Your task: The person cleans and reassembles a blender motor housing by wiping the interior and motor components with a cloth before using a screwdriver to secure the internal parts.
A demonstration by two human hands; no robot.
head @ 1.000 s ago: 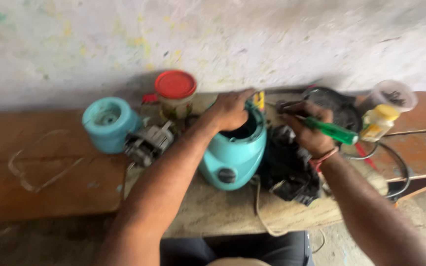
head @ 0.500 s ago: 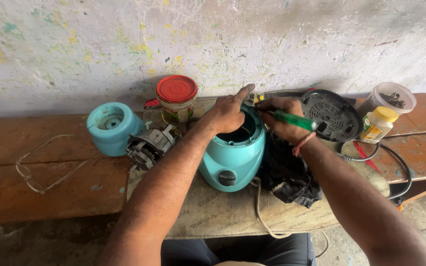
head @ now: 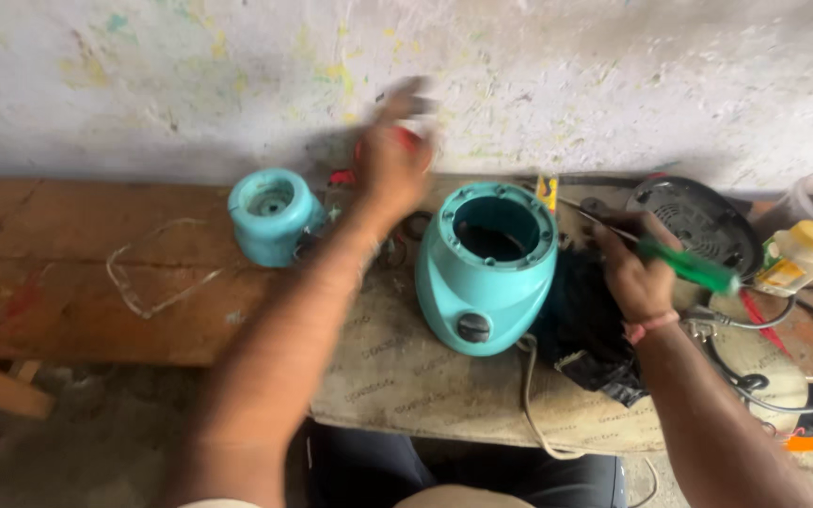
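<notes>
Lifted off the teal blender housing [head: 486, 268], the left hand [head: 392, 160] had reached back to the red-lidded jar [head: 405, 141], too blurred to tell its grip. Right hand [head: 634, 273] gripped a green screwdriver [head: 689, 266], tip unseen.

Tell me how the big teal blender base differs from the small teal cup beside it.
The blender base is larger than the small teal cup. The base has a dark knob on its front; the cup shows none. The base lies on the cardboard, the cup on bare wood. Both are teal, round and open-topped.
</notes>
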